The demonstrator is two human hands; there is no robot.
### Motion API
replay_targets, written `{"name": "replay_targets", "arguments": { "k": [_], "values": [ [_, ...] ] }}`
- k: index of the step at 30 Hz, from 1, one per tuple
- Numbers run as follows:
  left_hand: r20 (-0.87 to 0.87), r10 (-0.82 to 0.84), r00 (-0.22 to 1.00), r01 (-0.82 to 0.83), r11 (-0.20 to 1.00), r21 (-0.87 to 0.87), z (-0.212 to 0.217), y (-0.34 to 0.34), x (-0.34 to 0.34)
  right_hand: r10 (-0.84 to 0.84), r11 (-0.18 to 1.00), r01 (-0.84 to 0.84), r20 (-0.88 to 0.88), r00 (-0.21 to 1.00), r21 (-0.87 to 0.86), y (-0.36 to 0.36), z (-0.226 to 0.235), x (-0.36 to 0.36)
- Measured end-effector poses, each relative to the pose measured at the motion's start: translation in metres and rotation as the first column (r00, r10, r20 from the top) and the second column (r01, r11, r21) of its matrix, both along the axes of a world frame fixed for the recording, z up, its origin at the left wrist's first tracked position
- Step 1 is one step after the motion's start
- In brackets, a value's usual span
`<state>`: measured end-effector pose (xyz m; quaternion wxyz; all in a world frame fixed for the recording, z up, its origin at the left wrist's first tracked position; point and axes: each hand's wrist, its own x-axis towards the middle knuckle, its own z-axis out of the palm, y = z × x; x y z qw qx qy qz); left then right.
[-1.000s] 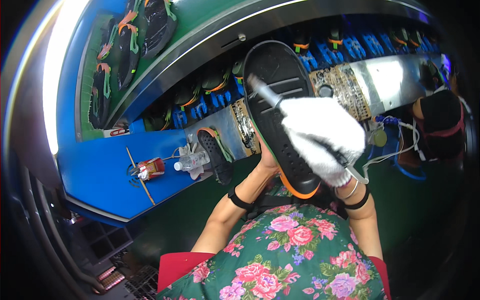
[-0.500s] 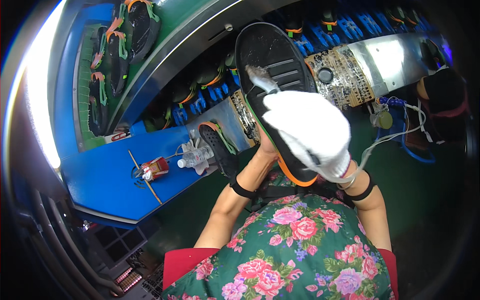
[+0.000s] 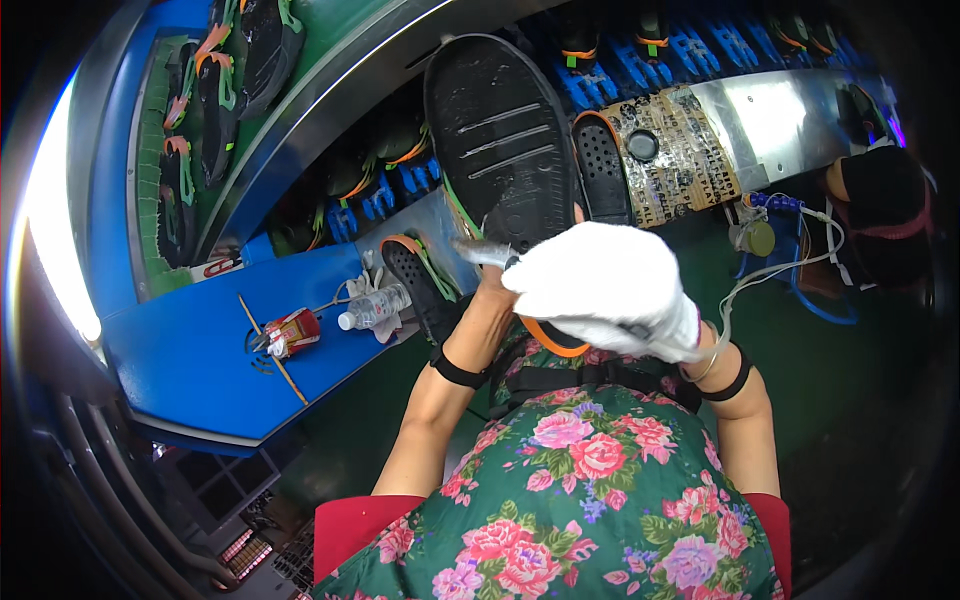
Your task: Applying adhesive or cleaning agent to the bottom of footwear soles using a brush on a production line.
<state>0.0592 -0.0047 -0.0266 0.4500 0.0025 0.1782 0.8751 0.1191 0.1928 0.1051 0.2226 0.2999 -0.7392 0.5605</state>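
Note:
My left hand [image 3: 494,284] is closed around a black clog [image 3: 500,140] from beneath. The clog's sole faces me, its toe end points away, and its orange-edged heel is near my apron. A fingertip shows at the sole's right edge; the other fingers are hidden. A white knitted glove covers my right hand [image 3: 605,290], which is closed on a brush [image 3: 485,253] with pale bristles. A clear tube runs back from this hand. The brush is over the sole's lower left edge; whether it touches cannot be told. Wet-looking streaks shine on the sole.
Perforated clogs stand on the ledge ahead, one at right [image 3: 602,170], one at left [image 3: 415,285]. A blue table [image 3: 180,370] holds a clear bottle [image 3: 375,306] and a red box [image 3: 292,333]. More clogs lie on a green conveyor [image 3: 330,50] at upper left.
The brush and my right hand have moved down the sole, toward its lower left edge. The held clog has shifted left, exposing the perforated clog at right.

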Motion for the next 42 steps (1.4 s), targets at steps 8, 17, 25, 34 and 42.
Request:
{"name": "replay_targets", "arguments": {
  "k": [8, 17, 25, 34, 42],
  "values": [
    [-0.072, -0.004, 0.997, 0.011, 0.995, 0.103, 0.010, 0.011, -0.011, -0.045, 0.999, 0.047, 0.139, 0.989, -0.009, -0.012, -0.031, 0.013],
    [-0.224, -0.005, 0.975, 0.014, 0.999, 0.036, 0.043, 0.019, -0.035, 0.105, 0.962, 0.018, 0.430, 0.897, -0.271, -0.019, -0.023, 0.024],
    [-0.259, 0.128, 0.958, -0.070, 0.973, 0.220, 0.051, 0.023, -0.044, -0.135, 0.980, 0.126, 0.051, 0.990, 0.156, -0.001, -0.018, 0.018],
    [-0.367, 0.135, 0.920, -0.080, 0.983, 0.163, 0.041, 0.014, -0.055, -0.121, 0.992, 0.118, 0.109, 0.987, 0.037, -0.004, -0.015, 0.018],
    [-0.372, 0.125, 0.920, -0.036, 0.971, 0.237, 0.056, 0.014, -0.064, -0.020, 0.993, 0.044, 0.214, 0.977, -0.109, 0.002, -0.014, 0.017]
  ]
}}
